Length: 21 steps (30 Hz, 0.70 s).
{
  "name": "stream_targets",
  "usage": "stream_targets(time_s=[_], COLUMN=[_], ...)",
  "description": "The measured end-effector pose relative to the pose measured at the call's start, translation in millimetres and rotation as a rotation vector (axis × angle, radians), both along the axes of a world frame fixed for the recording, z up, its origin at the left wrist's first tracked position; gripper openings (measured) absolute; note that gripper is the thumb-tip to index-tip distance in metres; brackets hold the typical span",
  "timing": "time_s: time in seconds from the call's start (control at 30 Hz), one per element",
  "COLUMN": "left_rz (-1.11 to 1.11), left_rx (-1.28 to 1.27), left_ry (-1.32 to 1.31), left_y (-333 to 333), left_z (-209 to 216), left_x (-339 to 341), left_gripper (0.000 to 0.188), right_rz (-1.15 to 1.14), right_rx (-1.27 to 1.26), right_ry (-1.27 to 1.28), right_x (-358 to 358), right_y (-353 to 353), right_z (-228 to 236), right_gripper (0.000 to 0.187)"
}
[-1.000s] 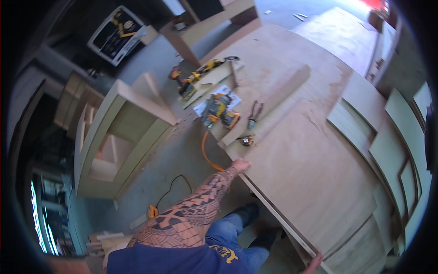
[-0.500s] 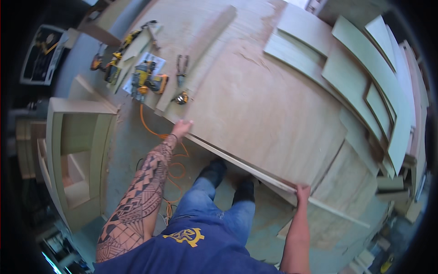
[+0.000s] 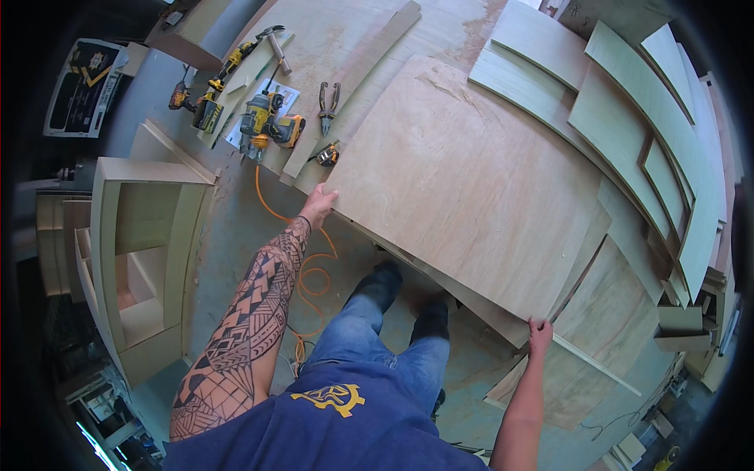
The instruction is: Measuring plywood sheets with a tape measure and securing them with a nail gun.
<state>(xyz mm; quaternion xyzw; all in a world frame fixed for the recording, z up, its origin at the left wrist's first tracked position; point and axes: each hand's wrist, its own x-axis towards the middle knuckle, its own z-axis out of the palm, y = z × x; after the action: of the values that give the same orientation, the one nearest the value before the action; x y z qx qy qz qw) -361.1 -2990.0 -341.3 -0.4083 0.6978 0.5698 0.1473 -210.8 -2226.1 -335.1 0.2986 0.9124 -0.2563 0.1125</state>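
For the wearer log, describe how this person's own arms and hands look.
Both hands are bare, with no gloves. The left hand ends a bare arm covered from wrist to upper arm in a dense black geometric tattoo. The right hand and its forearm show no markings. No sleeve reaches either forearm; a blue shirt with a yellow emblem is worn.

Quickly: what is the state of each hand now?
Left hand: closed on the near edge of the plywood sheet.
Right hand: gripping the same sheet's near edge.

pale tan sheet [image 3: 463,180] with faint wood grain in both hands; left of the left hand [image 3: 318,206] an orange hose [image 3: 302,243], beyond it yellow-and-black tools [image 3: 267,118]; black tattoo pattern down that forearm [image 3: 247,314]
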Motion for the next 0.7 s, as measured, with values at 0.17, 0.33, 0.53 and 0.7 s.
stream_targets(time_s=[0.17,0.33,0.53,0.7], left_rz=[0.19,0.214,0.067,-0.078], left_rx=[0.128,0.405,0.47,0.323], left_ry=[0.008,0.196,0.077,0.128], left_y=[29.5,-7.6,9.5,0.8], left_z=[7.6,-7.1,16.4,30.8], left_x=[-8.9,13.5,9.2,8.8], left_gripper=[0.058,0.061,0.06,0.072], right_rz=[0.078,0.111,0.131,0.179], right_rx=[0.123,0.007,-0.095,-0.14], right_ry=[-0.056,-0.097,-0.093,-0.103], right_x=[5.3,-6.1,1.9,-11.2], right_y=[26.7,16.3,19.0,12.5], right_z=[10.0,11.0,24.6,30.4], right_gripper=[0.058,0.049,0.035,0.032])
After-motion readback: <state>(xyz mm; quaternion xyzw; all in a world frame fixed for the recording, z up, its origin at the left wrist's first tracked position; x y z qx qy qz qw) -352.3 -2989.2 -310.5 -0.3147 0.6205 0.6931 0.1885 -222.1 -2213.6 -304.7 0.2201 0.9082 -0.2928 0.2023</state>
